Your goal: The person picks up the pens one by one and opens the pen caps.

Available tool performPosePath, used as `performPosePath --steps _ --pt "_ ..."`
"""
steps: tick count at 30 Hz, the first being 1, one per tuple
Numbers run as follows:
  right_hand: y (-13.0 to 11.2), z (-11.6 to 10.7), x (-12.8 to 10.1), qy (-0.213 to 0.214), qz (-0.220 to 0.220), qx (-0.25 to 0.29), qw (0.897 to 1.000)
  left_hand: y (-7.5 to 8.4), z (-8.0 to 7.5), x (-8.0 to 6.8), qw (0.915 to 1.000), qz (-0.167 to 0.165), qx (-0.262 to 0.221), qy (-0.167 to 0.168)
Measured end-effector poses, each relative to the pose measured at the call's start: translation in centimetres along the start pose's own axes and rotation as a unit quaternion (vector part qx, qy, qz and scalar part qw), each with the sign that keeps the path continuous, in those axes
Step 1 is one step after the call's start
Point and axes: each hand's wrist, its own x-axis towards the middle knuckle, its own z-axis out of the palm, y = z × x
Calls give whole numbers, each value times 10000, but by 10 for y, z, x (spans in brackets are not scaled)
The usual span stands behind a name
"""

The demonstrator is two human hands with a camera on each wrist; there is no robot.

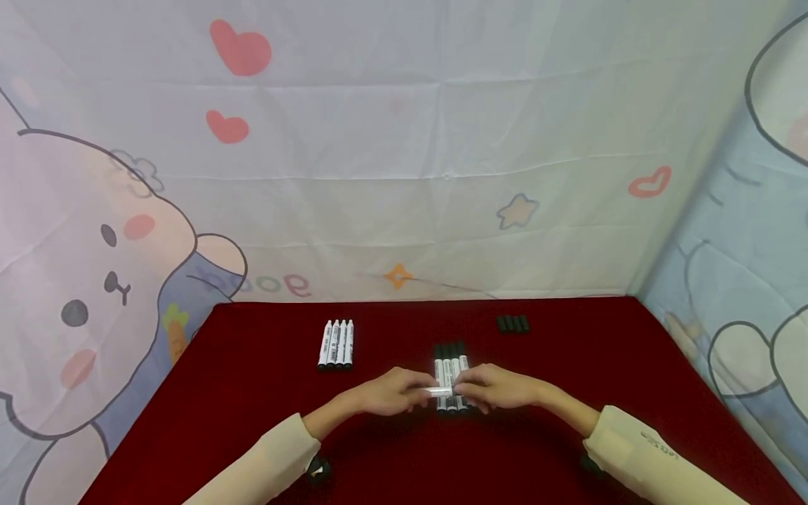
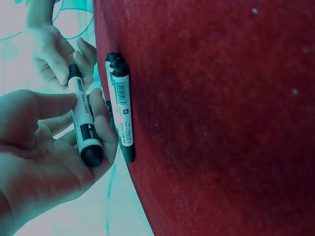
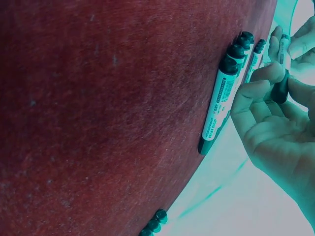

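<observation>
The left hand pinches the white body of a marker between thumb and fingers, and the right hand pinches the black cap at its other end, so both grips are narrow. The marker is held crosswise, raised off the red table, above a row of four capped markers lying side by side, their caps pointing away from the person. Farther off to the left lie four uncapped markers, white tips away from the person; to the far right, four loose caps sit in a row. Behind hangs a pale backdrop printed with hearts and cartoon figures.
</observation>
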Motion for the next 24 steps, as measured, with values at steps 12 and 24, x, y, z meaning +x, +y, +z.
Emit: performPosePath --steps 12,24 --pt "-7 4 1 -512 212 383 9977 -1 3 -1 9966 483 588 327" --pt "-12 16 -8 187 -309 -375 9986 2 5 -9 9861 551 1414 684"
